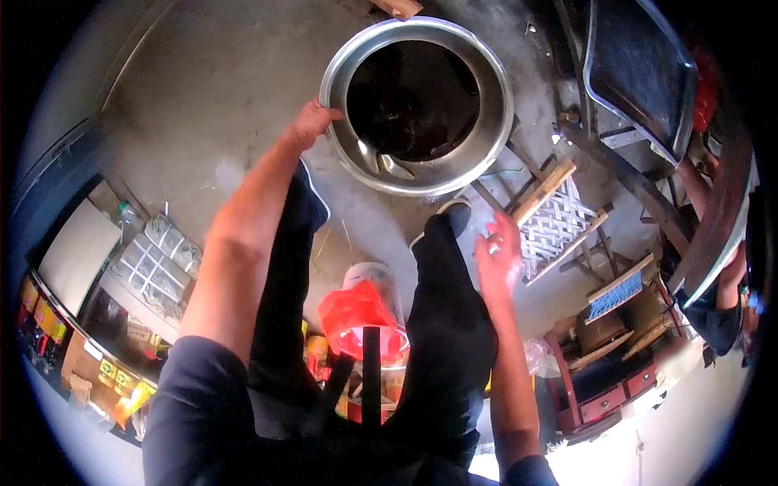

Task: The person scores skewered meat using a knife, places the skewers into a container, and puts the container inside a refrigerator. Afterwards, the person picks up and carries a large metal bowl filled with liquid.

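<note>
A wide metal basin [496, 134] with dark liquid in it stands on the concrete floor at the top centre. My left hand [314, 123] grips the basin's left rim. To the right and below the basin, my right hand [498, 249] is raised beside a stool [557, 219] with a woven white seat. Its fingers are curled, and whether they hold anything small is unclear. Between my legs is a white bucket [369, 274] with a red plastic bag [352, 312] over it.
A dark tray [640, 77] and wooden beams are at the upper right. Another person's arm [732, 275] shows at the right edge. A second stool [616, 298] has a blue woven seat. Wrapped bundles [158, 263] and a shelf of packages lie left.
</note>
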{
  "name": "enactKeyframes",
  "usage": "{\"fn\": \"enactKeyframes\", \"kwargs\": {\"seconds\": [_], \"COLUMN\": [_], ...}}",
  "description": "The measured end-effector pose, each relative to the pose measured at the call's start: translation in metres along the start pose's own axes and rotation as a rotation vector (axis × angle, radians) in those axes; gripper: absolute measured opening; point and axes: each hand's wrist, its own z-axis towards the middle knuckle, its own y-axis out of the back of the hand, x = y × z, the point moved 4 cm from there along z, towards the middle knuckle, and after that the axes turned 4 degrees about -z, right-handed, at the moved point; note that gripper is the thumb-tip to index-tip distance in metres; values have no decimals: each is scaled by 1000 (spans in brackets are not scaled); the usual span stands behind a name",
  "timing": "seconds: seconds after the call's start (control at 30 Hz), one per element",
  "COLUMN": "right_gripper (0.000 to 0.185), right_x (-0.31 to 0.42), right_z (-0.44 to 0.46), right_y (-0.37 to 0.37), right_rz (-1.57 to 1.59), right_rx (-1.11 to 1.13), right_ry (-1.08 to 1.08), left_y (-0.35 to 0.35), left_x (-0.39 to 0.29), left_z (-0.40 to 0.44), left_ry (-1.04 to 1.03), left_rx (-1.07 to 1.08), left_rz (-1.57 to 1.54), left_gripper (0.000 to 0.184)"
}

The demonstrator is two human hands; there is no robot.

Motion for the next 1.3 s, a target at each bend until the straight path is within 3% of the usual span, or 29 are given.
{"fn": "enactKeyframes", "kwargs": {"seconds": [0.03, 0.07, 0.1, 0.17, 0.3, 0.37, 0.4, 0.5, 0.6, 0.67, 0.97, 1.03, 1.13, 1.17, 1.23, 1.3], "right_gripper": [52, 53, 56, 58, 51, 50, 49, 51, 49, 44, 54, 57, 58, 56, 37, 36], "right_x": [11, -10, -35, -57, -96, -112, -111, -104, -97, -77, 36, 61, 99, 116, 154, 187], "right_z": [16, 36, 54, 75, 102, 103, 99, 81, 63, 49, -39, -62, -92, -102, -120, -138], "right_y": [-16, -34, -49, -71, -118, -141, -141, -140, -125, -109, -25, -3, 24, 36, 60, 81], "right_rz": [-56, 33, 119, 524, 615, 1005, 959, 1007, 830, 742, 762, 667, 775, 785, 815, 848], "right_rx": [29, 25, 23, 200, 158, 236, 249, 251, 333, 405, 494, 383, 479, 466, 381, 419], "right_ry": [61, -84, -232, -693, -857, -922, -995, -892, -850, -807, -652, -578, -544, -543, -527, -487], "left_y": [-1, -4, 0, -1, 0, 2, 4, 20, 27, 35, 81, 93, 109, 117, 123, 130], "left_x": [-7, -14, -7, 2, -1, 1, -4, -10, -11, -14, -101, -127, -167, -177, -203, -244], "left_z": [-6, -16, -12, -2, -9, -25, -37, -55, -79, -95, -242, -281, -331, -344, -366, -399], "left_ry": [20, 44, 53, -56, -27, -38, -19, 58, 34, 14, -18, -37, -67, -20, -157, -148], "left_rx": [-26, -165, -171, 23, -44, -31, -31, -28, -25, 42, 12, 4, 16, 14, 46, 24], "left_rz": [100, 100, 103, -70, -22, -92, -118, -42, -163, -171, -156, -136, -148, -83, -215, -158], "left_gripper": [33, 30, 30, 27, 28, 31, 33, 38, 40, 30, 38, 38, 41, 42, 41, 41]}}
